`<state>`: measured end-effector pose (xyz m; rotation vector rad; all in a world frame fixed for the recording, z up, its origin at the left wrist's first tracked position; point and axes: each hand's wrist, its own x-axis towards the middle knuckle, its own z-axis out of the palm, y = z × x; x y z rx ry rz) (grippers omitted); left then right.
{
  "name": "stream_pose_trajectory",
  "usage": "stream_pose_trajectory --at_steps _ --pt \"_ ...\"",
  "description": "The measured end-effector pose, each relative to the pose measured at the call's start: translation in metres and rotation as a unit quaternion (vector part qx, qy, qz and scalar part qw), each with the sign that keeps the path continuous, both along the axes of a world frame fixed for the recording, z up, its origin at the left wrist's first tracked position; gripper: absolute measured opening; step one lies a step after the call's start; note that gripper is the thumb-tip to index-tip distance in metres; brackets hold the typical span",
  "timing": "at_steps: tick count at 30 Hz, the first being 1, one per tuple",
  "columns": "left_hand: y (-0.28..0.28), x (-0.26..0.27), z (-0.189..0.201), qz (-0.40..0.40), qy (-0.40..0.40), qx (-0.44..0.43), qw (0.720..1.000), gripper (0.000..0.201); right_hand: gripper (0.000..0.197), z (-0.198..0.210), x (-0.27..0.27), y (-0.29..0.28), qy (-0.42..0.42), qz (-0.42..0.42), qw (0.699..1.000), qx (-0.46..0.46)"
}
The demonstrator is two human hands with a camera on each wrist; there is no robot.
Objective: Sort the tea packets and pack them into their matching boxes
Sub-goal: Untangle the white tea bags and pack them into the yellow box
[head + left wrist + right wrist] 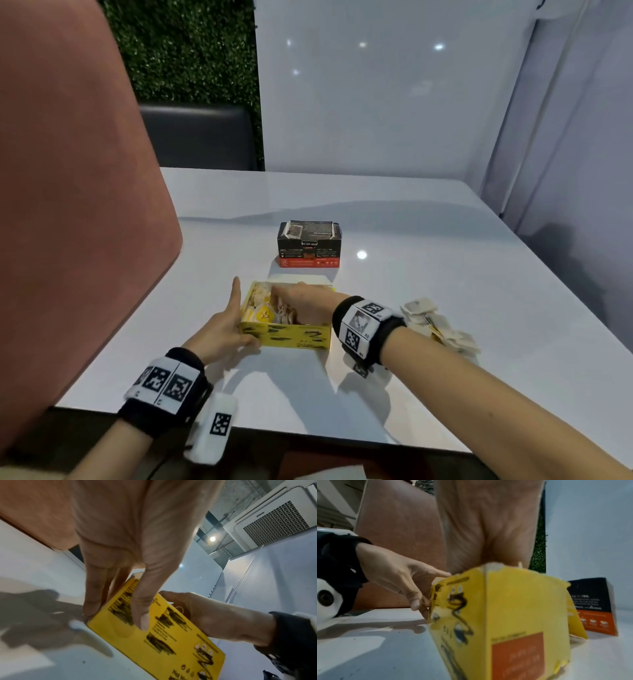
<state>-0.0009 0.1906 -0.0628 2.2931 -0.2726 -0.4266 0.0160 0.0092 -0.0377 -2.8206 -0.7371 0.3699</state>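
Note:
An open yellow tea box (294, 337) stands near the table's front, with yellow-tagged packets (263, 313) inside. My left hand (245, 329) braces its left front corner. In the left wrist view the thumb (142, 615) lies straight on the front face of the yellow box (163, 635) and the fingers (92, 601) lie along the end. My right hand (291, 298) reaches into the box from the right, its fingertips hidden among the packets. A black and red tea box (308, 246) stands behind. Loose pale packets (442, 325) lie piled to the right.
The white table (411, 222) is glossy, and its front edge runs just under my wrists. A pink chair back (68, 205) rises close on the left. White walls stand behind and to the right.

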Motion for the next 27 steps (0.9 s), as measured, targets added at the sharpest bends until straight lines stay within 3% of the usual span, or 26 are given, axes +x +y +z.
stream_pose_trajectory --at_steps 5,10,12,14,16,18,21,24,27 --pt "-0.003 0.001 -0.004 0.012 -0.023 0.024 0.999 0.102 0.037 -0.005 -0.001 0.002 -0.003 0.015 1.0 0.017" --pt "-0.004 0.006 -0.004 0.03 -0.006 0.022 0.999 0.1 0.045 -0.005 0.006 -0.004 0.018 -0.049 0.995 0.087" --pt "-0.004 0.003 -0.003 0.034 -0.014 0.017 0.999 0.096 0.041 -0.004 0.008 -0.007 0.019 -0.055 0.996 0.073" --pt "-0.005 -0.001 -0.001 0.038 -0.088 0.026 0.995 0.078 0.038 -0.006 0.008 -0.007 0.012 -0.048 0.998 0.047" --pt "-0.006 -0.005 0.004 0.038 -0.183 0.037 0.982 0.046 0.037 -0.01 0.007 -0.008 0.008 -0.046 0.998 0.036" --pt "-0.006 -0.006 0.01 0.062 -0.222 0.033 0.973 0.028 0.037 -0.011 0.006 -0.009 0.01 -0.048 0.999 0.023" --pt "-0.004 -0.004 0.014 0.105 -0.174 0.037 0.978 0.025 0.044 -0.008 0.003 -0.007 0.015 -0.043 0.998 0.039" --pt "-0.006 -0.008 0.012 0.058 -0.095 0.014 0.994 0.024 0.045 -0.01 0.004 0.0 0.009 -0.028 0.999 0.042" --pt "-0.007 -0.008 0.008 0.024 -0.115 0.03 0.993 0.032 0.04 -0.012 0.006 0.006 -0.01 -0.034 0.999 0.028"
